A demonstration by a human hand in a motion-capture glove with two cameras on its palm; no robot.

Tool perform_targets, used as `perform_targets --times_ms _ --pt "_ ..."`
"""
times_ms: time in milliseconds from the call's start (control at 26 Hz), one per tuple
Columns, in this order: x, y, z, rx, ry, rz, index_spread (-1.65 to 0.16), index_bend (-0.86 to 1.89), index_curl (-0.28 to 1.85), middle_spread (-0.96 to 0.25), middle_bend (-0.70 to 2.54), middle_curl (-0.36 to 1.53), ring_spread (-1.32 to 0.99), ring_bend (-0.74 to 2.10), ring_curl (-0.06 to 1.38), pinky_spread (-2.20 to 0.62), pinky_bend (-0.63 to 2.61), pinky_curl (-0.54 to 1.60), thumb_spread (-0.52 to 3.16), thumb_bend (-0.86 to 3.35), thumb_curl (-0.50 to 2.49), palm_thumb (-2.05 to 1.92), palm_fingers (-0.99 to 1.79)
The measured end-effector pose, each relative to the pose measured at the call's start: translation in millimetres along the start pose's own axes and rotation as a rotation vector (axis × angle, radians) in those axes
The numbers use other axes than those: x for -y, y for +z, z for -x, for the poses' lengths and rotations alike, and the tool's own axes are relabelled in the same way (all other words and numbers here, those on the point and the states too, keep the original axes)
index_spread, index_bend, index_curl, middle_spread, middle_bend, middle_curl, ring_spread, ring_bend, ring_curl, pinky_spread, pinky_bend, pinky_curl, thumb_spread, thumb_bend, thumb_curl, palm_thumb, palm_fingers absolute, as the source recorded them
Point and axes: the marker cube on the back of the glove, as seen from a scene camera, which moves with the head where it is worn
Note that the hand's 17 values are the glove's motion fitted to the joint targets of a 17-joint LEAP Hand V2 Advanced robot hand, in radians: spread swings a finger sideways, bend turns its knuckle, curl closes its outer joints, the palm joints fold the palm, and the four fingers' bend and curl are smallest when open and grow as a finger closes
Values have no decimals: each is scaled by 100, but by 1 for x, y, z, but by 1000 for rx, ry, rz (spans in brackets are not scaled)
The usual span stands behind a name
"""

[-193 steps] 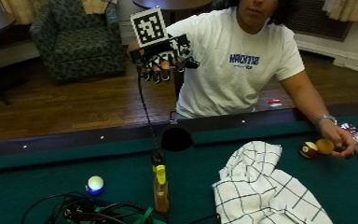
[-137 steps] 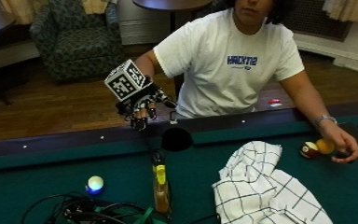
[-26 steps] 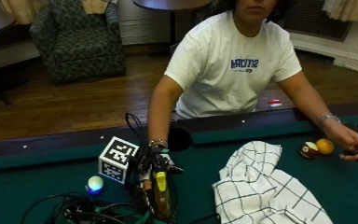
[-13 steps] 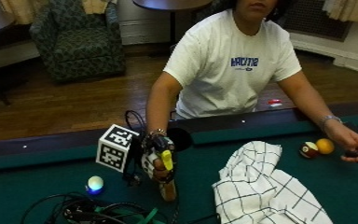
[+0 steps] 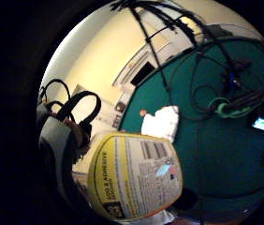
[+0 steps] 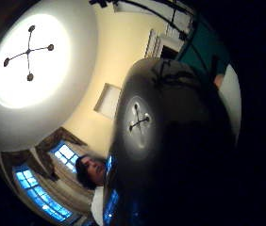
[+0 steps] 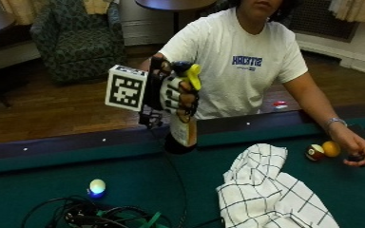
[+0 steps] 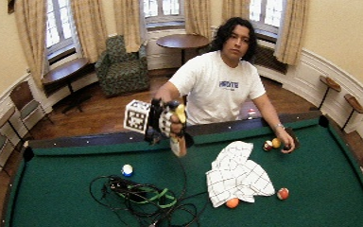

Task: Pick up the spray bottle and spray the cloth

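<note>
In the outside view my gloved right hand [image 7: 170, 92] grips the spray bottle [image 7: 186, 129] by its neck and holds it upright in the air above the far rail. A finger curls over its yellow trigger top [image 7: 192, 76]. The white cloth with a black grid [image 7: 264, 190] lies crumpled on the green felt, below and to the right of the bottle. The wide outside view shows the hand [image 8: 161, 120], the bottle [image 8: 179, 143] and the cloth [image 8: 235, 176] the same way. The bottle's yellow and white label [image 5: 136, 173] fills much of the little finger side palm view, with the cloth [image 5: 162, 123] beyond it.
A bare left hand [image 7: 354, 154] rests on the felt at the right beside two billiard balls [image 7: 321, 151]. A pale ball [image 7: 97, 186] and a tangle of cables [image 7: 100, 216] lie at the front left. Two orange balls [image 8: 232, 202] sit by the cloth's near edge.
The gloved hand came down to the bottle standing on the felt, gripped it, and has lifted it well above the rail. The cloth has not moved.
</note>
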Motion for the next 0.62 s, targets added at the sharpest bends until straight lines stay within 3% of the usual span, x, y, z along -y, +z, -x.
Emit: perform_targets --times_ms 308,616 --pt "21 50 77 -71 64 259 -22 45 53 -20 62 56 -21 72 49 -27 49 42 38 -2 68 97 138" --pt "50 106 73 -247 308 429 -22 45 55 -20 63 56 -22 73 49 -27 50 42 34 -2 71 97 137"
